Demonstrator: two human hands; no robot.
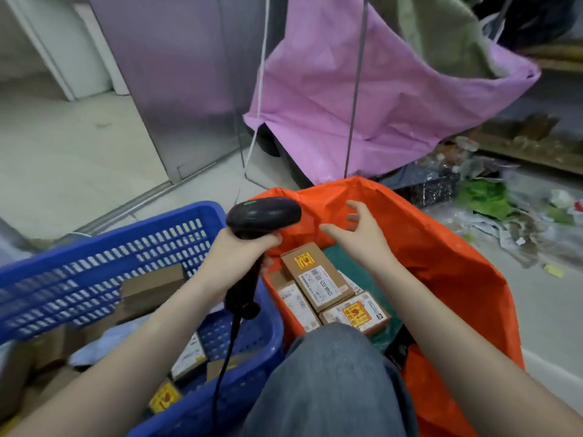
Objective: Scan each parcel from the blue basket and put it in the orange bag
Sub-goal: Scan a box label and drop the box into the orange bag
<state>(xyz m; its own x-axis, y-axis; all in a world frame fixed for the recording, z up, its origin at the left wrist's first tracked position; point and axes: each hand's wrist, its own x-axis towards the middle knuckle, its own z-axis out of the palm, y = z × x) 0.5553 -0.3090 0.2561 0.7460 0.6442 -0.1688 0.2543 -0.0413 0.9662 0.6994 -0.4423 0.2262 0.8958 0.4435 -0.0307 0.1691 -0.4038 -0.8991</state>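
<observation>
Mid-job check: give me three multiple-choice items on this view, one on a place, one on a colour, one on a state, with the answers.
1. Where does the top brown cardboard parcel with the yellow sticker lie?
A. in the orange plastic bag
B. in the blue plastic basket
C. on the floor

2. What colour is the large sack hanging behind the orange bag?
A. green
B. pink
C. white

3. What is the right hand doing?
A. gripping a parcel
B. holding the scanner
C. open and empty above the bag

Answers: 1 A, the parcel rests inside the orange walls; 2 B, its fabric is pink; 3 C, fingers spread, while the left hand grips the black handheld scanner.
</observation>
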